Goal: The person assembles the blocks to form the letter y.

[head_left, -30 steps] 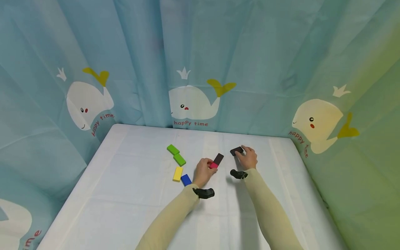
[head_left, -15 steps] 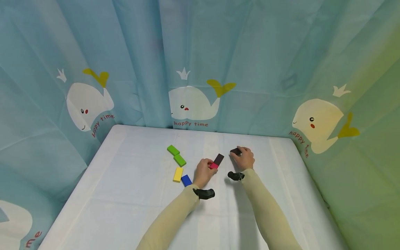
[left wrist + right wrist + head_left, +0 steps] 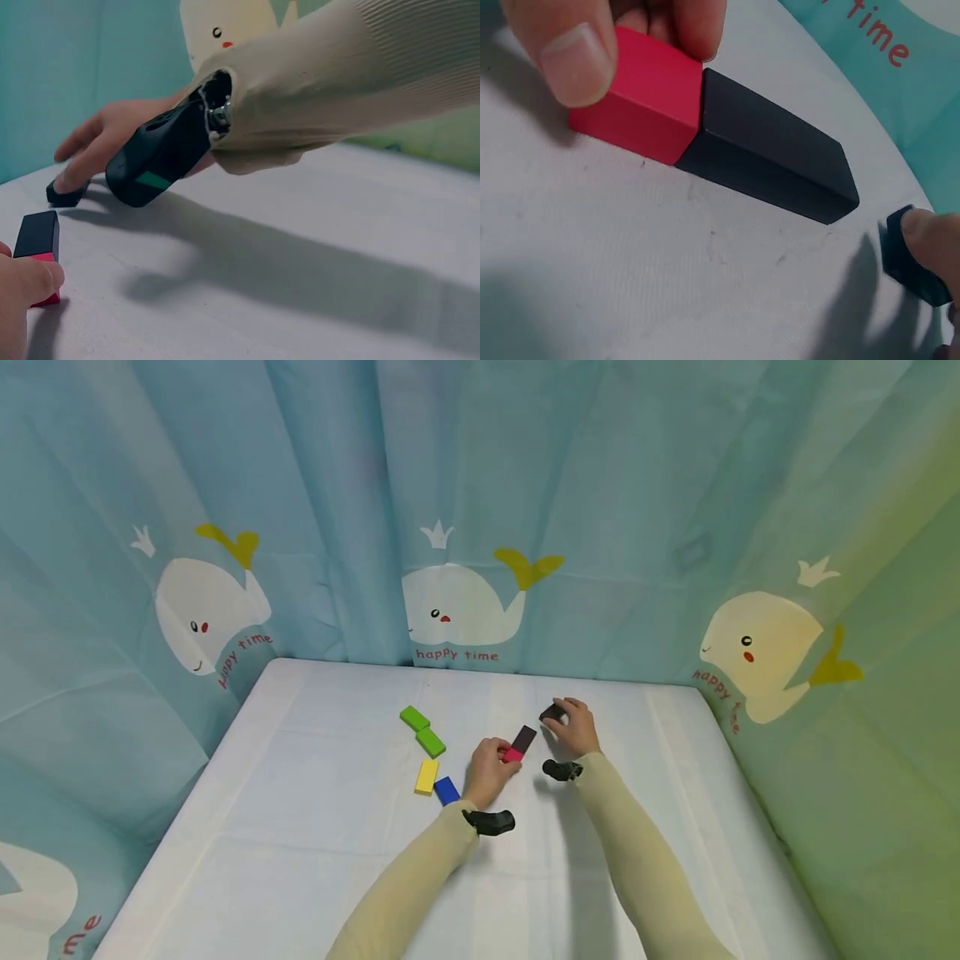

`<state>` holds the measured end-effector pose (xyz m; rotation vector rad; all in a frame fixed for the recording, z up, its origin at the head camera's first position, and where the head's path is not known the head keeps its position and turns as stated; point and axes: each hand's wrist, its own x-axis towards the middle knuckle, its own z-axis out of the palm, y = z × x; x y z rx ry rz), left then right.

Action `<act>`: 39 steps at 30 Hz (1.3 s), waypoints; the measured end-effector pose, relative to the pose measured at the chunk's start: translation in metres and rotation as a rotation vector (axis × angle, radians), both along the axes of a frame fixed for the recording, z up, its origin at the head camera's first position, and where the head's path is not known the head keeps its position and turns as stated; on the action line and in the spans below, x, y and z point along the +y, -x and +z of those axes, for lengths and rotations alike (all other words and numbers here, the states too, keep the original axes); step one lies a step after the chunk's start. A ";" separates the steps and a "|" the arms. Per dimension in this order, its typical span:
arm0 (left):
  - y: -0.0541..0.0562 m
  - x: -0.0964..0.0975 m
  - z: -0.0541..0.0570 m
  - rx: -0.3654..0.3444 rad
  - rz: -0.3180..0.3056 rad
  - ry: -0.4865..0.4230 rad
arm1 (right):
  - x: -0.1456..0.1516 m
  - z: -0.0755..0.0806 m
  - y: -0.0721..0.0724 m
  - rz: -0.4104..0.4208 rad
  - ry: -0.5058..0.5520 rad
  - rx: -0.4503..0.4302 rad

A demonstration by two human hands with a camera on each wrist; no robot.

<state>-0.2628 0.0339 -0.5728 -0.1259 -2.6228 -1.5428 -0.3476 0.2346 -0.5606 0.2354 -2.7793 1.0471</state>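
My left hand (image 3: 489, 772) pinches a red block (image 3: 649, 79) between thumb and fingers on the table. End to end with that block lies a black block (image 3: 772, 146), and the two touch. A second black block (image 3: 551, 712) is pinched by my right hand (image 3: 576, 728), just beyond and to the right of the joined pair. A gap separates it from the pair in the right wrist view. In the left wrist view, the right thumb and fingers partly cover it.
Left of my left hand lie a blue block (image 3: 447, 790), a yellow block (image 3: 427, 777) and two green blocks (image 3: 431, 742) touching at their ends. A white cloth covers the table (image 3: 300, 827). Curtains (image 3: 330, 510) with whale prints stand along its back and sides.
My right hand has shifted left and slightly farther away, bringing its black block nearer to the far end of the joined pair. The left hand and the red block have stayed in place.
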 end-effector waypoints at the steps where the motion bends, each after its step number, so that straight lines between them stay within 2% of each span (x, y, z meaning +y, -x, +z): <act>1: 0.000 0.000 0.001 0.001 0.000 -0.002 | -0.001 -0.001 0.001 0.009 -0.006 -0.004; 7: -0.001 0.001 0.002 -0.027 -0.005 0.003 | -0.005 -0.006 0.004 -0.056 -0.031 -0.082; 11: -0.001 0.001 0.002 0.002 -0.001 0.003 | -0.011 -0.002 0.003 -0.086 -0.038 -0.111; 16: 0.001 0.000 0.003 0.009 0.001 0.009 | -0.015 0.003 0.004 -0.078 -0.046 -0.097; 24: 0.001 0.000 0.005 0.002 -0.002 0.009 | -0.012 -0.003 0.009 -0.057 -0.034 -0.095; 33: 0.000 0.000 0.005 -0.029 0.004 0.015 | -0.020 0.000 0.002 -0.043 -0.033 -0.122; 39: 0.000 0.001 0.004 -0.015 0.008 -0.004 | -0.024 0.000 0.001 -0.049 -0.056 -0.117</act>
